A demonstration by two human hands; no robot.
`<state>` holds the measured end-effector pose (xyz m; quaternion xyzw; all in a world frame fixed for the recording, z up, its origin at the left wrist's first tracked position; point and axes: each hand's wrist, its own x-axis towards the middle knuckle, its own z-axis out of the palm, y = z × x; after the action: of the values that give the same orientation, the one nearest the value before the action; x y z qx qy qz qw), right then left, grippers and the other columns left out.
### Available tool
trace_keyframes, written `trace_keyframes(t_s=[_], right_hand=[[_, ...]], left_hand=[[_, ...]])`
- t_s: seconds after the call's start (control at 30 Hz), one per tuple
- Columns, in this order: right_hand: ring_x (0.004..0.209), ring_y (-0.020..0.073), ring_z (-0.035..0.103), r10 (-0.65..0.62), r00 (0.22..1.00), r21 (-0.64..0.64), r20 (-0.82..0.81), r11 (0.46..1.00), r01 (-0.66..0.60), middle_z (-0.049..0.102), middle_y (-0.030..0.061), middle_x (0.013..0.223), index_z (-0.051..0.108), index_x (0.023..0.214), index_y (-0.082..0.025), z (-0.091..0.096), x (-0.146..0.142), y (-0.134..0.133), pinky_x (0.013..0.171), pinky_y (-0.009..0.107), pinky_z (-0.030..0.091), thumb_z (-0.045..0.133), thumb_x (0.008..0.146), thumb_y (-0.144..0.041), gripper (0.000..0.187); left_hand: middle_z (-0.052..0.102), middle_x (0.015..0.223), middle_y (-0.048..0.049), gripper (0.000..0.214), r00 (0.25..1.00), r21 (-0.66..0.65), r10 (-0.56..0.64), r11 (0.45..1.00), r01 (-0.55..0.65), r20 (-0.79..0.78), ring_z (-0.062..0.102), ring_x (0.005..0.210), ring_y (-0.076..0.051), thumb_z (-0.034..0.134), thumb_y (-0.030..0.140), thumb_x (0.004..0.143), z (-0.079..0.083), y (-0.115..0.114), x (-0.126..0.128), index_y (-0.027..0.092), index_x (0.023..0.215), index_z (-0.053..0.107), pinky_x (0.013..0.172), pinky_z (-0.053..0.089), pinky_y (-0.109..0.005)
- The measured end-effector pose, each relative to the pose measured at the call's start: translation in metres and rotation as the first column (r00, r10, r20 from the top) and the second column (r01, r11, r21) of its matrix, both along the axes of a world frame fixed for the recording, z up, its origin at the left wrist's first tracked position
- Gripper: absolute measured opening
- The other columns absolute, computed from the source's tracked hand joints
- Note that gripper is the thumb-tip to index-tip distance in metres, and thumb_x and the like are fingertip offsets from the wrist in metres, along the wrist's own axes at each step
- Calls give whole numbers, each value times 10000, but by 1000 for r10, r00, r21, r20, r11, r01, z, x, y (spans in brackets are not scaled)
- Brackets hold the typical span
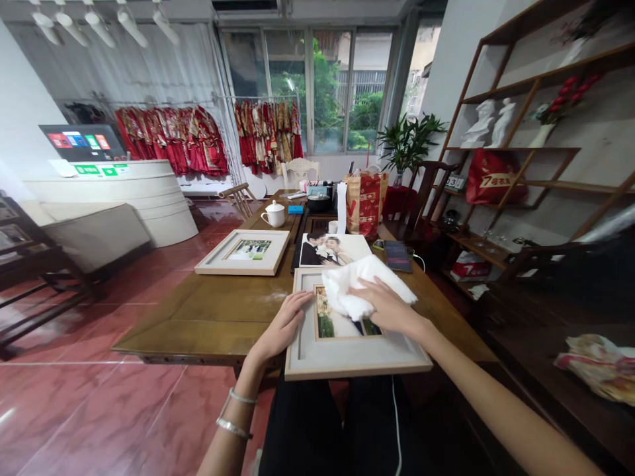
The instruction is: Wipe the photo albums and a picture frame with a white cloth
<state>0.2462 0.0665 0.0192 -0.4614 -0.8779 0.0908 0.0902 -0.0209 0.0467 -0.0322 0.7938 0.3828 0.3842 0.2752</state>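
A picture frame point(357, 362) with a pale mat lies at the table's near edge, partly overhanging it. My left hand point(284, 325) rests on its left border, fingers stretched out and lying flat. Over the glass, my right hand point(389, 305) presses a crumpled white cloth point(350, 281) with its fingers on top. The cloth hides much of the small photo point(326, 317) inside the frame, including its upper right part.
Another framed picture point(243, 269) lies on the wooden table point(198, 317) to the left. Beyond my frame are a photo print point(310, 251), a phone point(398, 254), a white lidded cup point(274, 213) and a paper bag point(366, 205). A white cable point(397, 423) hangs near my legs.
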Motion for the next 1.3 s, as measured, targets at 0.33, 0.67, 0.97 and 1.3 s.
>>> trace_keyframes(t_s=[0.33, 0.67, 0.97, 1.3], right_hand=[[1286, 230, 355, 23, 997, -269, -70, 962, -41, 477, -7, 1344, 565, 1211, -271, 28, 63, -71, 1067, 387, 273, 427, 694, -88, 566], [1297, 272, 325, -225, 969, 85, -100, 969, 233, 526, 69, 1300, 502, 1265, -180, 7, 10, 38, 1053, 436, 244, 417, 655, -5, 640], [1330, 234, 264, 153, 988, -115, -9, 982, -153, 457, 39, 1363, 493, 1275, -207, 12, -14, -1, 1078, 441, 192, 398, 621, 11, 696], [1269, 258, 378, 88, 996, -295, -23, 951, -91, 554, -23, 1269, 643, 1107, -260, 42, 67, -47, 1087, 427, 205, 430, 703, -111, 481]], left_hand=[[447, 1353, -48, 390, 999, -2, 31, 1000, -31, -12, 308, 1300, -204, 345, 240, 913, 4, -4, 0, 239, 1280, 476, 1123, 196, -418], [443, 1352, -59, 389, 1000, -1, 8, 1000, -8, -26, 305, 1295, -204, 332, 235, 919, 4, -3, 0, 228, 1283, 468, 1123, 186, -429], [441, 1348, -67, 383, 1000, 11, 8, 1000, -8, -13, 322, 1285, -206, 333, 231, 920, 4, -3, 1, 230, 1279, 466, 1115, 200, -438], [449, 1343, -70, 381, 1000, -6, 26, 1000, -25, 11, 330, 1283, -204, 347, 221, 910, 3, -2, 1, 211, 1264, 486, 1116, 208, -415]])
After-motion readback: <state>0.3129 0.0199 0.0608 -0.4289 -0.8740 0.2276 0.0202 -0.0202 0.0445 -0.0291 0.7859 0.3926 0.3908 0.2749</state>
